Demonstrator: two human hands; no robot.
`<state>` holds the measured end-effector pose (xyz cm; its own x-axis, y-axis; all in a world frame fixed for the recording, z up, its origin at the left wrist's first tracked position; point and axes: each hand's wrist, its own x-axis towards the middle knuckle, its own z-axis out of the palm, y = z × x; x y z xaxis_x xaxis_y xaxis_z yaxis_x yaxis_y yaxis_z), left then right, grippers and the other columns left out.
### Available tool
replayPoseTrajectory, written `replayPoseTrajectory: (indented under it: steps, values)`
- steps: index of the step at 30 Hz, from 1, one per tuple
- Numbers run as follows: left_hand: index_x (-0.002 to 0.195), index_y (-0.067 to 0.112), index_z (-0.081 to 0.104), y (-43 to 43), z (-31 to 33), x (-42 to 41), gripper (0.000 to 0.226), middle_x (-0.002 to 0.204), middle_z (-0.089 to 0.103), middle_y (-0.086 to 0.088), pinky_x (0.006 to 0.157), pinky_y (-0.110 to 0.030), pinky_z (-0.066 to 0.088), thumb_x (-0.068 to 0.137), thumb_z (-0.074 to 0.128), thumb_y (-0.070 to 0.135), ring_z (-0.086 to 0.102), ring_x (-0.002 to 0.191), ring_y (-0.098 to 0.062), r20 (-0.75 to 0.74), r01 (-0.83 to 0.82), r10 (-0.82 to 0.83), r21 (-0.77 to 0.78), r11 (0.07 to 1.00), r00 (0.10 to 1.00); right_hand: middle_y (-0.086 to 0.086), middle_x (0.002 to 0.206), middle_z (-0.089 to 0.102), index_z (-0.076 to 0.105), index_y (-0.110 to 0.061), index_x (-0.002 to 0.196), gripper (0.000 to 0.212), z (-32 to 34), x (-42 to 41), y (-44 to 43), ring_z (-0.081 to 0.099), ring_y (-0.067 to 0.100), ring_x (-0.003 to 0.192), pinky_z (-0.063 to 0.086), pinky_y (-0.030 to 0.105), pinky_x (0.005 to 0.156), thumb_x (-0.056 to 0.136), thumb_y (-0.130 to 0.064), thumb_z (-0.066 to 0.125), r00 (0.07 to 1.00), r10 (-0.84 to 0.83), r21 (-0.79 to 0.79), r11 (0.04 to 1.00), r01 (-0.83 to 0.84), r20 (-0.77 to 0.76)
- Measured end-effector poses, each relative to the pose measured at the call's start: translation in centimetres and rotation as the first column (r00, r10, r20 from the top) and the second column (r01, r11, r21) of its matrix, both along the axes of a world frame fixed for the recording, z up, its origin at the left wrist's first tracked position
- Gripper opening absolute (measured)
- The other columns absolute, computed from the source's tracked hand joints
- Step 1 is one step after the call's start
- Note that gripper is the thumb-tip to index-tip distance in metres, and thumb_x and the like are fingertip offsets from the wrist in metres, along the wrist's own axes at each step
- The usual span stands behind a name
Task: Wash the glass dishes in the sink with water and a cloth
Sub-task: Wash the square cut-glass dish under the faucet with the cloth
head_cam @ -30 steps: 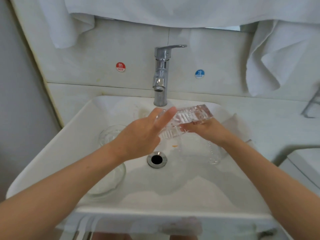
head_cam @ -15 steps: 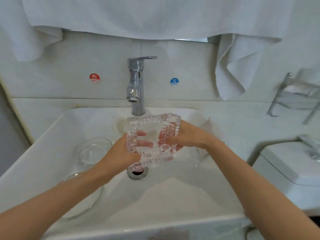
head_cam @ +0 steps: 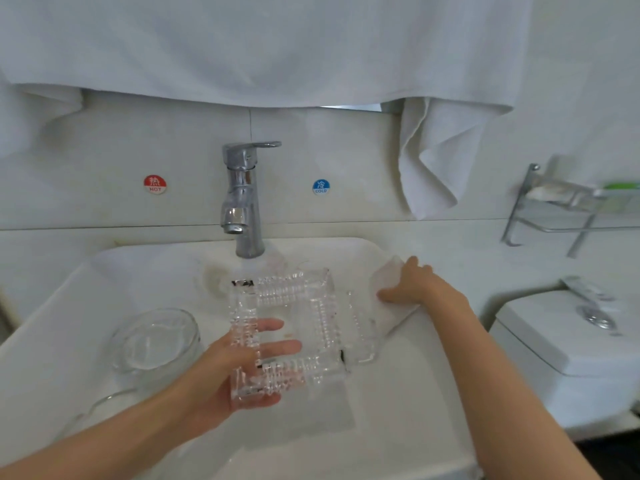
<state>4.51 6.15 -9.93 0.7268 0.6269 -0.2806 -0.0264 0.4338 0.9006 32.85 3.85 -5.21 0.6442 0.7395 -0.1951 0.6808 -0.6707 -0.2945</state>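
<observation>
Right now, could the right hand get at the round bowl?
Probably not directly: the right hand grips the cloth, and the left hand holds the dish between it and the bowl.

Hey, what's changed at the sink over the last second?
The right hand let go of the dish and moved right onto the cloth at the sink edge. The left hand now holds the dish alone, by its near left corner. The bowl on the left stayed put.
</observation>
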Motion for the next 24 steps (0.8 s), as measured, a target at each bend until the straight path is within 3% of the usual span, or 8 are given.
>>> replayPoseTrajectory:
  steps: [3, 7, 9, 12, 14, 16, 19, 24]
  values:
    - [0.113, 0.017, 0.057, -0.2, 0.1, 0.1, 0.066, 0.108, 0.071, -0.008, 0.057, -0.033, 0.056, 0.052, 0.05, -0.004, 0.071, 0.079, -0.026, 0.002, -0.007, 0.007, 0.008, 1.0, 1.0, 0.016, 0.139, 0.04, 0.022, 0.001, 0.14, 0.079, -0.2, 0.5, -0.1, 0.042, 0.031, 0.127, 0.038, 0.032, 0.095, 0.084, -0.036, 0.065, 0.999, 0.026, 0.052, 0.998, -0.024, -0.04]
    - [0.112, 0.017, 0.056, -0.1, 0.2, 0.1, 0.057, 0.108, 0.071, -0.007, 0.058, -0.033, 0.055, 0.061, 0.057, -0.008, 0.071, 0.081, -0.025, -0.024, -0.037, 0.039, 0.074, 0.997, 0.999, 0.013, 0.126, 0.05, 0.038, -0.007, 0.128, 0.051, 0.0, -0.5, -0.2, 0.049, 0.033, 0.115, 0.036, 0.03, 0.079, 0.087, -0.027, 0.06, 0.989, 0.03, 0.118, 0.992, -0.047, 0.142]
    - [0.112, 0.016, 0.054, 0.0, 0.3, 0.1, 0.049, 0.107, 0.071, -0.006, 0.061, -0.035, 0.054, 0.071, 0.059, -0.012, 0.07, 0.081, -0.025, -0.058, -0.073, 0.082, 0.142, 0.987, 0.995, 0.014, 0.122, 0.052, 0.038, -0.01, 0.129, 0.044, 0.6, -1.1, -0.4, 0.051, 0.035, 0.11, 0.033, 0.03, 0.075, 0.089, -0.021, 0.055, 0.97, 0.002, 0.261, 0.963, -0.067, 0.244]
    - [0.111, 0.015, 0.051, 0.0, 0.3, 0.0, 0.04, 0.102, 0.073, -0.002, 0.066, -0.039, 0.054, 0.08, 0.056, -0.01, 0.069, 0.082, -0.026, -0.088, -0.135, 0.159, 0.234, 0.963, 0.983, 0.009, 0.106, 0.061, 0.047, -0.014, 0.122, 0.04, 1.8, -2.1, -0.3, 0.056, 0.031, 0.096, 0.033, 0.028, 0.069, 0.085, -0.019, 0.061, 0.98, 0.026, 0.626, 0.765, -0.147, 0.199]
    - [0.109, 0.015, 0.052, -0.1, 0.4, 0.3, 0.035, 0.098, 0.073, 0.0, 0.068, -0.043, 0.056, 0.083, 0.055, -0.009, 0.068, 0.081, -0.027, -0.1, -0.174, 0.211, 0.294, 0.94, 0.972, 0.001, 0.093, 0.062, 0.053, -0.017, 0.108, 0.034, 2.5, -3.7, -0.3, 0.057, 0.022, 0.081, 0.037, 0.022, 0.062, 0.078, -0.015, 0.068, 0.977, 0.181, 0.784, 0.586, -0.203, 0.117]
    - [0.101, 0.016, 0.053, -0.1, 0.5, 0.4, 0.03, 0.09, 0.074, 0.002, 0.071, -0.044, 0.055, 0.089, 0.047, -0.011, 0.067, 0.079, -0.023, -0.119, -0.225, 0.294, 0.4, 0.888, 0.948, -0.004, 0.086, 0.061, 0.048, -0.021, 0.098, 0.034, 3.0, -6.2, -0.4, 0.055, 0.009, 0.069, 0.038, 0.011, 0.056, 0.075, -0.011, 0.071, 0.918, 0.378, 0.812, 0.493, -0.311, 0.122]
    - [0.09, 0.017, 0.054, -0.1, 0.9, 0.5, 0.034, 0.071, 0.073, 0.009, 0.057, -0.021, 0.049, 0.088, 0.042, -0.015, 0.062, 0.069, -0.007, -0.136, -0.256, 0.398, 0.574, 0.778, 0.907, -0.01, 0.081, 0.06, 0.042, -0.019, 0.094, 0.035, 3.2, -8.7, -0.8, 0.055, 0.0, 0.064, 0.038, 0.009, 0.053, 0.076, -0.006, 0.069, 0.788, 0.588, 0.746, 0.438, -0.502, 0.184]
    - [0.09, 0.022, 0.055, -0.5, 0.5, 0.9, 0.03, 0.076, 0.072, 0.011, 0.044, -0.031, 0.051, 0.09, 0.042, -0.005, 0.057, 0.068, -0.018, -0.195, -0.221, 0.401, 0.587, 0.779, 0.895, -0.006, 0.08, 0.061, 0.042, -0.028, 0.097, 0.035, 2.8, -11.6, -0.9, 0.057, 0.015, 0.066, 0.047, 0.036, 0.058, 0.069, -0.016, 0.06, 0.674, 0.683, 0.689, 0.345, -0.638, 0.282]
